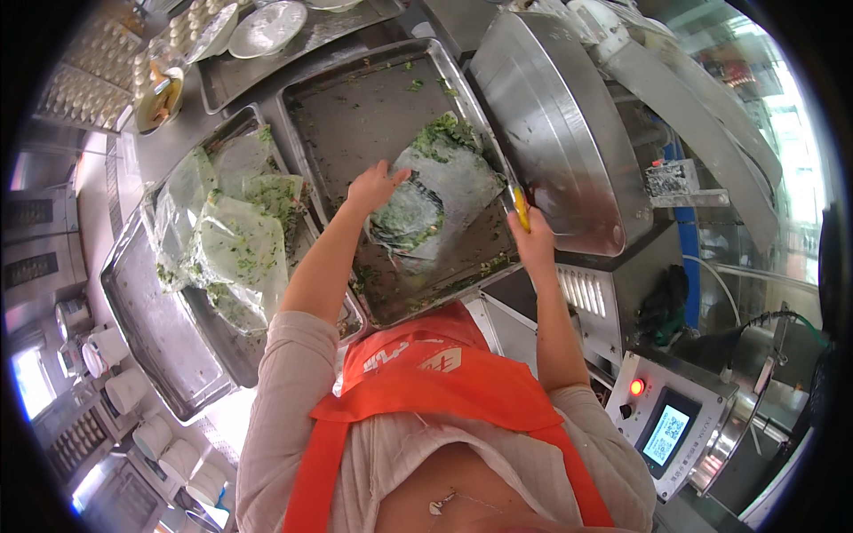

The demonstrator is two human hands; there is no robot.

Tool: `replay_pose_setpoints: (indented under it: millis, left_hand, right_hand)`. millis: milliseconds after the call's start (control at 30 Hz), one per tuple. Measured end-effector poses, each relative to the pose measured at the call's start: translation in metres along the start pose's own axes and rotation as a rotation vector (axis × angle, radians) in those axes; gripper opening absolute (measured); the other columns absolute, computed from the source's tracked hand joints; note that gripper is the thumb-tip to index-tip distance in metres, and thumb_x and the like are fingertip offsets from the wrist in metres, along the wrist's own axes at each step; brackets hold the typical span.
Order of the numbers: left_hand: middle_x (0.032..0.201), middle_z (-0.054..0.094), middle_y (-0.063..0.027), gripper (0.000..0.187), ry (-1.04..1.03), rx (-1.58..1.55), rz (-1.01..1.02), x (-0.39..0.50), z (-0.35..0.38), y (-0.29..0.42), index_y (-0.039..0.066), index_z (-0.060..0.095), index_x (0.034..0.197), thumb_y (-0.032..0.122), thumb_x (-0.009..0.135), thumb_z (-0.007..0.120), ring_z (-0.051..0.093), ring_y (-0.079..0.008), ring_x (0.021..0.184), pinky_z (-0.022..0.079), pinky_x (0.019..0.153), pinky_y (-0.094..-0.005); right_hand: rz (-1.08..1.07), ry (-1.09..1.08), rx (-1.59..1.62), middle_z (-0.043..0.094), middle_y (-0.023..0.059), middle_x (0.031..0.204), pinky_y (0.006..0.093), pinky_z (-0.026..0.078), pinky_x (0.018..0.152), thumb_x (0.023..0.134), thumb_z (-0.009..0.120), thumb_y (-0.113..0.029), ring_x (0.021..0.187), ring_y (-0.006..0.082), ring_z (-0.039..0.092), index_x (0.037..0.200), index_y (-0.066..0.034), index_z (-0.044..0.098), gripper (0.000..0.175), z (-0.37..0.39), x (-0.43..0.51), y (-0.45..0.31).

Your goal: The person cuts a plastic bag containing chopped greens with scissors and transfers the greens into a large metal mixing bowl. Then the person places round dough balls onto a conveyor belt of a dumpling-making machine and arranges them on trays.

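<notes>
A large metal tray [333,126] lies before me, its bottom strewn with bits of chopped greens. In it is a translucent plastic bag [456,180] with chopped greens in and around it. My left hand [376,188] rests at the bag's left edge, fingers spread, by a bunched, rounded part. My right hand [533,233] is closed around a yellow-handled tool [521,208] at the tray's right rim; the tool's working end cannot be made out. Left of the tray, several used plastic bags [240,240] with green bits cling together on another tray.
An empty-looking metal tray [160,313] sits at the lower left. White bowls [266,28] and a bowl with an orange-handled utensil [160,100] stand at the upper left. A steel machine housing [553,126] borders the right; a control box [666,426] with a lit screen is lower right.
</notes>
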State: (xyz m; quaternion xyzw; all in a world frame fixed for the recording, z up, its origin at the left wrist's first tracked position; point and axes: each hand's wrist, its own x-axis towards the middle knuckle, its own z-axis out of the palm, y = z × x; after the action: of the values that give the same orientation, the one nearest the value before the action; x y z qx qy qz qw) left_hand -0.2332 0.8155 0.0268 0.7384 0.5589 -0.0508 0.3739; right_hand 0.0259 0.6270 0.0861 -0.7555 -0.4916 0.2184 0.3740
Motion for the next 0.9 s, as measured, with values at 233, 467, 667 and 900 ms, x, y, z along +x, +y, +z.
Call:
replay_pose_setpoints:
  millis: [233,467,667,900]
  left_hand:
    - [0.107,0.062,-0.0284,0.070,0.080,-0.113,-0.097,-0.177,-0.009,-0.065,-0.009,0.053,0.114,0.056,0.093,0.038,0.061,-0.0401,0.103,0.049,0.087,-0.0455]
    - [0.088,0.067,-0.0219,0.068,-0.181,-0.469,-0.169,-0.230,0.094,-0.049,-0.006,0.065,0.092,0.057,0.093,0.040,0.066,-0.0369,0.082,0.052,0.077,-0.0453]
    - [0.106,0.063,-0.0138,0.062,-0.251,-0.636,0.363,-0.245,0.063,-0.024,0.001,0.053,0.116,0.057,0.089,0.051,0.061,-0.0246,0.096,0.048,0.078,-0.0408]
    - [0.123,0.055,-0.0098,0.059,-0.152,-1.809,0.132,-0.234,0.012,0.014,0.010,0.046,0.132,0.048,0.088,0.059,0.051,-0.0218,0.113,0.042,0.091,-0.0371]
  right_hand:
    - [-0.027,-0.288,-0.121,0.055,0.0295,0.109,0.0447,0.041,0.089,0.089,0.061,-0.032,0.103,0.0465,0.051,0.095,0.0044,0.062,0.037,0.113,-0.107,-0.071]
    - [-0.250,-0.424,-0.162,0.059,0.0251,0.093,0.0453,0.045,0.075,0.093,0.054,-0.040,0.085,0.0422,0.057,0.097,0.0062,0.061,0.047,0.082,-0.050,-0.106]
    - [-0.309,-0.029,-0.355,0.055,0.0214,0.074,0.0472,0.042,0.066,0.092,0.057,-0.036,0.074,0.0398,0.056,0.082,0.0045,0.057,0.042,0.067,-0.062,-0.173]
    - [-0.356,-0.147,-0.398,0.060,0.0115,0.086,0.0449,0.047,0.066,0.086,0.060,-0.024,0.083,0.0337,0.060,0.084,-0.0060,0.060,0.018,0.078,-0.135,-0.206]
